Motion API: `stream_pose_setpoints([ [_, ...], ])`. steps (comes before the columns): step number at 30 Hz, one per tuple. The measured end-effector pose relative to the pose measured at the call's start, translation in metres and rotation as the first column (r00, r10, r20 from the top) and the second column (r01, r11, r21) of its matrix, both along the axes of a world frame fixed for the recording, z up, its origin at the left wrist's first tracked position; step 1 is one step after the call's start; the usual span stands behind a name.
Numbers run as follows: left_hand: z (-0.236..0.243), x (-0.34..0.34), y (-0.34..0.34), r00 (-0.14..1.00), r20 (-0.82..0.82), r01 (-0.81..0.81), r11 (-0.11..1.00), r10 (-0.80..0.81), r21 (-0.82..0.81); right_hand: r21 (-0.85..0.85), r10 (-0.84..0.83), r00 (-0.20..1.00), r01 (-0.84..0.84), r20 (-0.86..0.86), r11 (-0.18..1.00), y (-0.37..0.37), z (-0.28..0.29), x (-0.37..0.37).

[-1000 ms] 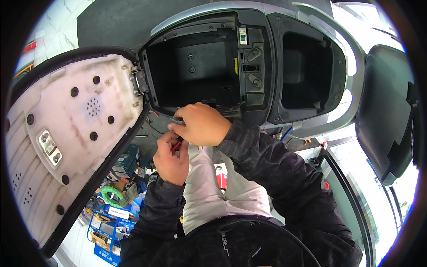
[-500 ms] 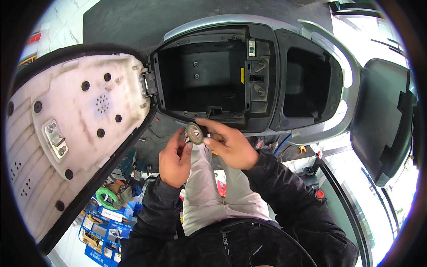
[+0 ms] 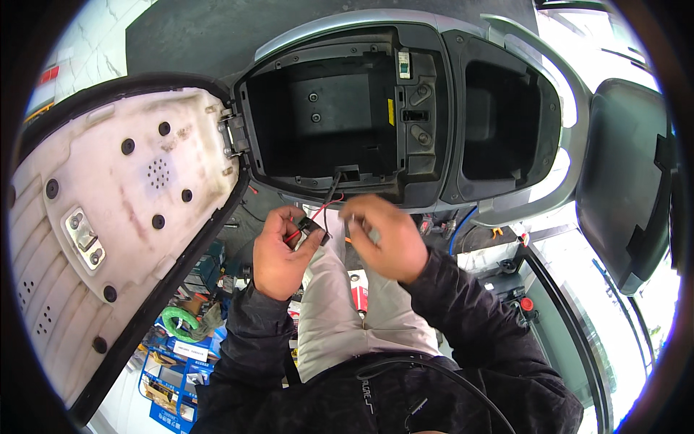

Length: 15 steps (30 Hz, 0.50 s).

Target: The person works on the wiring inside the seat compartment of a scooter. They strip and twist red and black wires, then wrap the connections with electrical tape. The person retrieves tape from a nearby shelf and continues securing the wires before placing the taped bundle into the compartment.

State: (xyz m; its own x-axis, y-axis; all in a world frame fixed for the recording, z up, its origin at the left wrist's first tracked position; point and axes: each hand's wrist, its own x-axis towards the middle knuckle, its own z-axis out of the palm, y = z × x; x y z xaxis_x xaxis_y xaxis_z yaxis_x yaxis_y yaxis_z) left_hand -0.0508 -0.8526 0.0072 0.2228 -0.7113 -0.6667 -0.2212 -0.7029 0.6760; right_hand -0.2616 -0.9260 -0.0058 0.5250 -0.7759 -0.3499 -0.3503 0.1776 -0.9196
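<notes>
Pinched in my left hand (image 3: 277,253) is a small black connector (image 3: 313,231), with a red wire at its side. A thin red wire (image 3: 329,205) and a dark cable (image 3: 333,189) run from there up to the near rim of a scooter's open storage compartment (image 3: 318,145). My right hand (image 3: 387,242) is just right of the connector, apart from it and smeared by motion. Its fingers are curled, and a bit of something greyish shows below them, too hidden to name.
On the left the scooter's seat (image 3: 137,210) stands hinged open, its pale underside showing. A second bin (image 3: 499,123), a grab rail (image 3: 575,145) and a black backrest (image 3: 622,188) lie to the right. Blue boxes (image 3: 170,380) and a green coil (image 3: 177,322) are at lower left.
The ring-shaped thing between my hands no longer shows there. The black connector and red wire now show in my left hand. My right hand has shifted slightly right, its fingers curled in.
</notes>
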Motion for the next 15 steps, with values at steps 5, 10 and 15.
stream_pose_setpoints([
  [5, -0.001, -0.004, 0.003, 0.948, 0.286, 0.167, 0.982, -0.137, -0.084, 0.105, 0.206, 0.977, -0.211, 0.053, 0.972, -0.046, -0.025, 0.044],
  [10, -0.006, -0.009, 0.009, 0.890, 0.434, 0.233, 0.956, -0.138, -0.176, 0.305, 0.417, 0.908, -0.386, -0.043, 0.871, -0.070, -0.042, 0.078],
  [15, -0.009, -0.006, 0.015, 0.951, 0.309, 0.053, 0.985, 0.000, -0.165, 0.492, 0.171, 0.969, -0.237, 0.176, 0.838, -0.069, -0.044, 0.080],
])
